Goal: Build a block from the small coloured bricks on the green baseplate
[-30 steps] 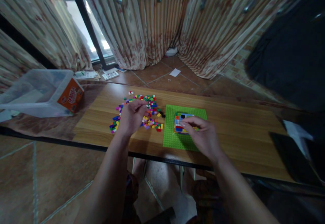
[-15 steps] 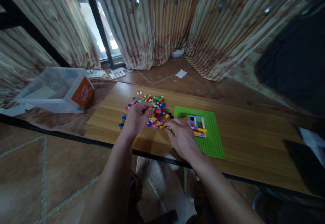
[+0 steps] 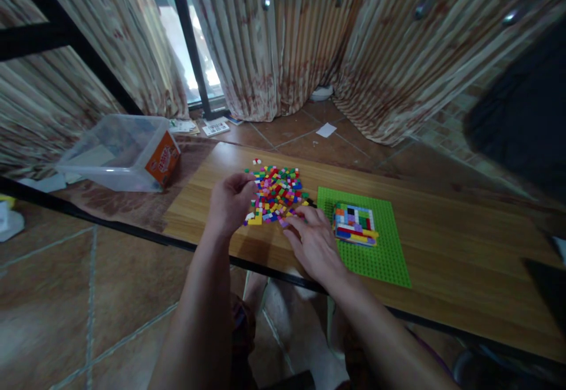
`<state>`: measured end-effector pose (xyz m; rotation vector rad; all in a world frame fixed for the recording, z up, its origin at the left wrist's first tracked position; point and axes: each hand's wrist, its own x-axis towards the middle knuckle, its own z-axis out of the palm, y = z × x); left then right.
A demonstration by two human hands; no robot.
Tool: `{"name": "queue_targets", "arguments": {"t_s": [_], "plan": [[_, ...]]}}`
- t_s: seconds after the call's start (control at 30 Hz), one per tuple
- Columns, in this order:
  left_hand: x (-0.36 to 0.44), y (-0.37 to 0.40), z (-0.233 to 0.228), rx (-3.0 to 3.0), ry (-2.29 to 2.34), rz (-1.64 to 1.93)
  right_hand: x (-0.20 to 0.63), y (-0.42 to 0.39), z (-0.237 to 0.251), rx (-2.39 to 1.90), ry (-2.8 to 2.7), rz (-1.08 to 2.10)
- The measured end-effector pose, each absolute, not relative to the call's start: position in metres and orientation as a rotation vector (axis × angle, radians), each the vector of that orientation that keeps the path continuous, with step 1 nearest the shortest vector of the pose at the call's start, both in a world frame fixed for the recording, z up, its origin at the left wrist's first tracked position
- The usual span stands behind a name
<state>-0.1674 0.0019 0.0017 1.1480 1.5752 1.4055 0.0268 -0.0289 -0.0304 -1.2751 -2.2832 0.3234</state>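
Right hand, grip open, has left the brick panel and now picks through the loose bricks; left hand, curled, grip unclear.

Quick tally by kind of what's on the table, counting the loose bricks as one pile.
Brick pile: 1
Green baseplate: 1
Brick panel on the baseplate: 1
Clear bin: 1
Hands at the pile, left and right: 2
Total: 6
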Motion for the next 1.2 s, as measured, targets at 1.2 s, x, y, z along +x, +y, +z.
{"name": "queue_targets", "arguments": {"t_s": [1.2], "plan": [[-0.179,-0.001,0.002,1.372,1.960,1.115,0.090,0.002,-0.012,-1.318,-1.799,0.609]]}}
